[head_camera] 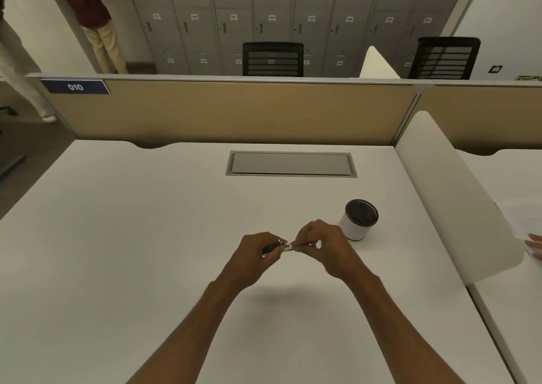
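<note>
Both my hands meet above the middle of the white desk (146, 237), holding one small object (286, 247) between them. It looks like a dark body with a silver metal end; most of it is hidden by my fingers. My left hand (258, 251) grips the dark part. My right hand (318, 241) pinches the silver end with curled fingers. The hands are lifted a little off the desk and cast a shadow below.
A white cylindrical holder (358, 220) with a dark inside stands just right of my right hand. A grey cable hatch (291, 163) lies at the desk's far side, before a beige partition (234, 111). A white divider (451, 190) borders the right; another person's fingers (535, 246) show beyond it.
</note>
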A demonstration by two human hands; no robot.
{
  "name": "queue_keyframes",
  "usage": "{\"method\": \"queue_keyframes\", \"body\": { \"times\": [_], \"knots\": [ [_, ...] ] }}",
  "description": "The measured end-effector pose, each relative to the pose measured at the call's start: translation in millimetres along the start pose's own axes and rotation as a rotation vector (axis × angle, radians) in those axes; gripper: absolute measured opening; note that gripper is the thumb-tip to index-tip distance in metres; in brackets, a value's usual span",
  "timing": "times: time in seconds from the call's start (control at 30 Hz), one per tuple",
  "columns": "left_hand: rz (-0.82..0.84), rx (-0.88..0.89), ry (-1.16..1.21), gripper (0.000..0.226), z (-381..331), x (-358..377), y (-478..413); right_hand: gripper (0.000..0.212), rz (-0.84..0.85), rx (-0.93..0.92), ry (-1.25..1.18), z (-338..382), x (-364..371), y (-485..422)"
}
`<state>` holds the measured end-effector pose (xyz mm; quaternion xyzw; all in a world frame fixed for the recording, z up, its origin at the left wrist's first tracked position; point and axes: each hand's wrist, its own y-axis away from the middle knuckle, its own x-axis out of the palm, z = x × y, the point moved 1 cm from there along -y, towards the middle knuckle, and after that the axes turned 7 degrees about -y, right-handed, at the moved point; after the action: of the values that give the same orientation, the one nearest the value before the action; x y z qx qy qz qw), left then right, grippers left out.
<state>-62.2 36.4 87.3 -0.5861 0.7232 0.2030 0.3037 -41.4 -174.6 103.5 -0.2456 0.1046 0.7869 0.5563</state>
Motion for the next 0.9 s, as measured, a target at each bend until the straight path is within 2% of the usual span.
{"method": "queue_keyframes", "body": {
  "times": [0.33,0.5,0.63,0.7,0.77,0.9],
  "knots": [
    [0.032,0.024,0.027,0.017,-1.9,2.4,4.9,0.008,-0.044,-0.017,-0.004,-6.8,4.1,9.6],
    [0.049,0.037,0.020,0.015,-3.1,4.3,4.6,0.009,-0.018,0.053,-0.067,-6.3,5.1,15.8],
    [0.009,0.053,-0.036,0.014,-0.8,5.0,7.1,0.009,-0.270,0.151,-0.091,-7.6,5.7,22.7],
    [0.004,0.062,-0.041,0.014,0.7,5.1,6.7,0.009,-0.348,0.327,-0.228,-5.4,12.0,25.1],
    [-0.001,0.070,-0.046,0.013,2.1,5.7,5.7,0.018,-0.330,0.519,-0.438,-0.9,23.9,26.8],
    [-0.012,0.089,-0.029,0.013,1.7,10.0,4.0,0.031,-0.313,0.695,-0.873,8.8,43.4,27.9]
  ]
}}
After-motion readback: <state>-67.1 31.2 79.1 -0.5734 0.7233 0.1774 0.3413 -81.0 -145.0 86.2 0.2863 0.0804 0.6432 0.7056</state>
